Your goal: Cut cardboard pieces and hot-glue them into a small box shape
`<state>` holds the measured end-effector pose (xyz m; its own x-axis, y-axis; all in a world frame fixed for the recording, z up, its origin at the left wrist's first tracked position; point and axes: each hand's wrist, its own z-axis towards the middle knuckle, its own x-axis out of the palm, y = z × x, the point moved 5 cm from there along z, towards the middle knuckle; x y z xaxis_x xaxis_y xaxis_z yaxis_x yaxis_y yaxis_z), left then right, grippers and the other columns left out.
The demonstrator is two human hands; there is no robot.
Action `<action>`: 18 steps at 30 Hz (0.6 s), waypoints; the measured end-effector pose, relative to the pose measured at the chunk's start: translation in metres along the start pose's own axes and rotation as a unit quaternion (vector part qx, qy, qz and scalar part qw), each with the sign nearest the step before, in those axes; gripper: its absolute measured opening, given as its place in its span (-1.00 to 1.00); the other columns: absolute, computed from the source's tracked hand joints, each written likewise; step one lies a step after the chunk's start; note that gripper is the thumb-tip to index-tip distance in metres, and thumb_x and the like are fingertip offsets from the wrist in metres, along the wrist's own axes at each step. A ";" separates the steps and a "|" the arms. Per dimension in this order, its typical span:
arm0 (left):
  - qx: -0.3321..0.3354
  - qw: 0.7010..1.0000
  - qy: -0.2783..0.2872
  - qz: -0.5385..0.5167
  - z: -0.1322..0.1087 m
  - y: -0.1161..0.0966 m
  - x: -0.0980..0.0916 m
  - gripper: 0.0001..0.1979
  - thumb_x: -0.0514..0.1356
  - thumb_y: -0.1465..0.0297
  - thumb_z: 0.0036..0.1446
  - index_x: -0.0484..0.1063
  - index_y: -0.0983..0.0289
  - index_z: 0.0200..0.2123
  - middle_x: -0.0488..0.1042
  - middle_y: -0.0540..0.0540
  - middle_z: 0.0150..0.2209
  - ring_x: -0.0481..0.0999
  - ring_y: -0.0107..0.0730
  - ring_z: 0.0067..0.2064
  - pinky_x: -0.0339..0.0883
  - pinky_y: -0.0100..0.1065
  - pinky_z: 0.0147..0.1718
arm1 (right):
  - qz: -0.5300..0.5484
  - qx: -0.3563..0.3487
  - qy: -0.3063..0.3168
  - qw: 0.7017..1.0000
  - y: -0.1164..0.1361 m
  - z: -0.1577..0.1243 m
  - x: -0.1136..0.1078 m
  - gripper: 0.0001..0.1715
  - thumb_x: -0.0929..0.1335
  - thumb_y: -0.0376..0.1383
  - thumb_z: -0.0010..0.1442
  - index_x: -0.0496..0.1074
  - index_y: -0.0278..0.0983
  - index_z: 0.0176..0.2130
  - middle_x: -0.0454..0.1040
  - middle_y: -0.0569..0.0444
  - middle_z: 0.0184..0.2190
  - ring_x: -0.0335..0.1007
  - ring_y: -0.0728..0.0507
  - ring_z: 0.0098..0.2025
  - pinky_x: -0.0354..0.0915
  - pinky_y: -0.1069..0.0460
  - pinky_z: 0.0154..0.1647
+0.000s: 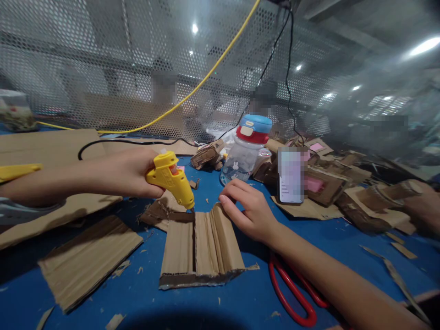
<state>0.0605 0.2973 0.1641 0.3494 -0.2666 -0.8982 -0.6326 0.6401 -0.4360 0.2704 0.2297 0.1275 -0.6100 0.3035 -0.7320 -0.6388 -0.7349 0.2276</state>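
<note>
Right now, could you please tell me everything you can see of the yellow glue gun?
The glue gun has a yellow, plastic-looking body with a reddish part showing in its side. The left hand grips it, tilted, with its nozzle end pointing down and toward the picture's right, at the far end of the folded cardboard piece. Whether the tip touches the cardboard cannot be told.

I get a dim, hazy feed: glare from a ceiling lamp (426,46), stretched edges, shadows on the table (247,298).
</note>
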 end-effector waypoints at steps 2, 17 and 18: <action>-0.006 1.000 0.002 -0.006 0.001 -0.001 0.001 -0.77 0.13 0.28 -0.17 0.40 0.24 -0.38 0.44 -0.11 -0.55 0.41 -0.43 -0.54 0.22 -0.53 -0.58 | 0.000 0.000 0.001 1.000 0.000 0.000 0.000 -0.70 0.21 -0.30 0.33 0.33 -0.27 -0.44 0.37 0.02 -0.45 0.28 -0.06 -0.40 0.26 0.03 -0.35; -0.018 1.000 0.006 0.002 0.000 0.000 0.001 -0.75 0.11 0.29 -0.17 0.41 0.26 -0.37 0.46 -0.08 -0.54 0.42 -0.40 -0.51 0.23 -0.49 -0.57 | 0.020 -0.010 0.015 1.000 0.001 -0.001 0.002 -0.71 0.22 -0.31 0.33 0.39 -0.31 -0.40 0.38 0.00 -0.43 0.31 -0.07 -0.39 0.27 0.03 -0.35; -0.018 1.000 0.007 -0.002 0.000 0.000 0.001 -0.75 0.11 0.29 -0.17 0.41 0.26 -0.38 0.46 -0.08 -0.54 0.42 -0.40 -0.52 0.23 -0.49 -0.57 | 0.020 -0.010 0.016 1.000 0.001 -0.001 0.002 -0.71 0.22 -0.31 0.33 0.39 -0.31 -0.40 0.38 0.00 -0.43 0.31 -0.07 -0.39 0.27 0.03 -0.34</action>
<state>0.0606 0.2971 0.1627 0.3422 -0.2800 -0.8969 -0.6561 0.6121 -0.4414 0.2692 0.2290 0.1255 -0.6197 0.2550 -0.7422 -0.6045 -0.7583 0.2442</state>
